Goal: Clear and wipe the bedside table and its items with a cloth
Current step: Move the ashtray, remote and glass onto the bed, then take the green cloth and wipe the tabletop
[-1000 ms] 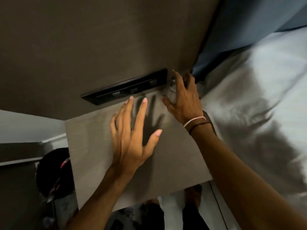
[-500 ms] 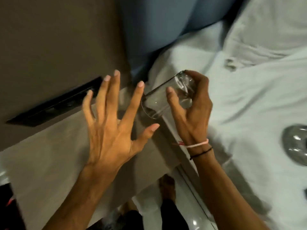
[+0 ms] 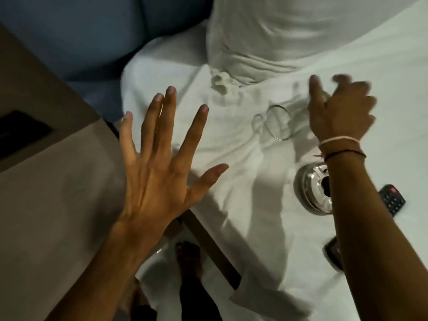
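The grey-brown bedside table point(image 3: 58, 193) fills the lower left, and its top is bare. My left hand point(image 3: 159, 167) hovers flat over the table's right edge with fingers spread wide and holds nothing. A clear drinking glass point(image 3: 279, 122) lies on its side on the white bed sheet point(image 3: 243, 181), its rim towards the table. My right hand point(image 3: 340, 112), blurred by motion, is just right of the glass with fingers apart and thumb raised. Its palm side is close to the glass's base. No cloth is in either hand.
A shiny metal ashtray point(image 3: 310, 188), a black remote point(image 3: 392, 199) and a dark flat device point(image 3: 333, 253) lie on the sheet by my right forearm. A white pillow point(image 3: 301, 31) and blue headboard point(image 3: 92, 31) lie beyond. A black switch panel point(image 3: 20, 133) is at the left. My foot point(image 3: 187, 258) stands between table and bed.
My right hand carried the glass from the table's back corner over to the bed, where the glass now lies on the sheet. The view swung right, and my left hand stayed open.
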Demonstrator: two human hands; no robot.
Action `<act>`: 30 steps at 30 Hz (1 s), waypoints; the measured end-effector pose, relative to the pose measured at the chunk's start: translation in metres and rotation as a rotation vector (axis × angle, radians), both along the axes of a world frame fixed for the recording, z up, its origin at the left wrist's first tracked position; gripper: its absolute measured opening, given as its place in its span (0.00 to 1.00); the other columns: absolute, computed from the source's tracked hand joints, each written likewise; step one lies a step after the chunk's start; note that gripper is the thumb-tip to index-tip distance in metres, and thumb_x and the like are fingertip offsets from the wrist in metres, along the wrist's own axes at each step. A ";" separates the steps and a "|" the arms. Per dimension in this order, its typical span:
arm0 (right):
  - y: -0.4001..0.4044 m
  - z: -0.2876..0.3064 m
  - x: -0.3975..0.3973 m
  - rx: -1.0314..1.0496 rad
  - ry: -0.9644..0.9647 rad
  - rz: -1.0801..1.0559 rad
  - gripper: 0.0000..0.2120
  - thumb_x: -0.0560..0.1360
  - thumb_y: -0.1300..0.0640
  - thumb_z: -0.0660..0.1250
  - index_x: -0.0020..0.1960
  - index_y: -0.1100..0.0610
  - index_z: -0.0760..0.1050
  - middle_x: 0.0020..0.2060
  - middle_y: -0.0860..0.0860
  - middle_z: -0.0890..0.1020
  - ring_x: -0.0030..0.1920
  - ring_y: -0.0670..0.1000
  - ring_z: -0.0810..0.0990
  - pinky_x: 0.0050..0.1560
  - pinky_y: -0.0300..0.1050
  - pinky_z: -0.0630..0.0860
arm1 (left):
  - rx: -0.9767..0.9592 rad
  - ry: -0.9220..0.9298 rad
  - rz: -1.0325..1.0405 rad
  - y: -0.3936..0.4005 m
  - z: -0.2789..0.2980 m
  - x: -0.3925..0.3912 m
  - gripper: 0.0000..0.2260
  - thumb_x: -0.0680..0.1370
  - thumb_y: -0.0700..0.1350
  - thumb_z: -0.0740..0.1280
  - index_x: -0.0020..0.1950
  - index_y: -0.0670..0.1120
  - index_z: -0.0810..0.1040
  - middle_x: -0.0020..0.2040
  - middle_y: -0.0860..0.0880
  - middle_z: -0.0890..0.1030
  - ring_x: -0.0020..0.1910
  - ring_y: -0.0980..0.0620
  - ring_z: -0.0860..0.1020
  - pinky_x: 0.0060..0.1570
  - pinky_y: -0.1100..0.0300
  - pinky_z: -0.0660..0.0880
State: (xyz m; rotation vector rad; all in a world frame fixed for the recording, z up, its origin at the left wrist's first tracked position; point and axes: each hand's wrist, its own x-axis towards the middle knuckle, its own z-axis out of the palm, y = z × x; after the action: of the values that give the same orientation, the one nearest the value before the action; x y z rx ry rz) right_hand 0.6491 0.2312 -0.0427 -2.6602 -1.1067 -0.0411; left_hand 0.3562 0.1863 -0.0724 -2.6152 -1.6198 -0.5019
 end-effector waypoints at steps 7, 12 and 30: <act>-0.009 0.006 -0.201 0.493 -0.065 0.765 0.27 0.81 0.42 0.60 0.73 0.59 0.70 0.68 0.60 0.74 0.72 0.61 0.71 0.70 0.59 0.67 | -0.028 0.074 0.353 -0.046 -0.008 -0.128 0.36 0.80 0.71 0.50 0.82 0.51 0.58 0.82 0.37 0.57 0.82 0.39 0.58 0.74 0.30 0.58; -0.053 -0.020 -0.385 0.324 0.203 1.198 0.34 0.78 0.40 0.63 0.78 0.56 0.62 0.76 0.58 0.67 0.78 0.59 0.62 0.75 0.65 0.59 | -0.090 0.146 0.718 -0.143 0.006 -0.264 0.36 0.81 0.71 0.49 0.83 0.51 0.57 0.82 0.36 0.57 0.82 0.39 0.57 0.74 0.30 0.58; -0.514 -0.011 -0.674 -0.504 0.629 2.460 0.27 0.74 0.39 0.67 0.69 0.51 0.72 0.56 0.49 0.81 0.56 0.49 0.78 0.60 0.49 0.77 | -0.271 -0.295 1.757 -0.658 0.052 -0.379 0.30 0.80 0.64 0.61 0.76 0.48 0.68 0.66 0.43 0.78 0.56 0.39 0.81 0.50 0.43 0.80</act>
State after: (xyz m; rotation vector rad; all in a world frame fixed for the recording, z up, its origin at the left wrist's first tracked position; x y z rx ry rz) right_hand -0.0248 -0.2827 -0.0538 0.2276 -2.9332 1.2843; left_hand -0.0232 -0.4719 -0.0203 -0.3356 -3.1635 -0.4397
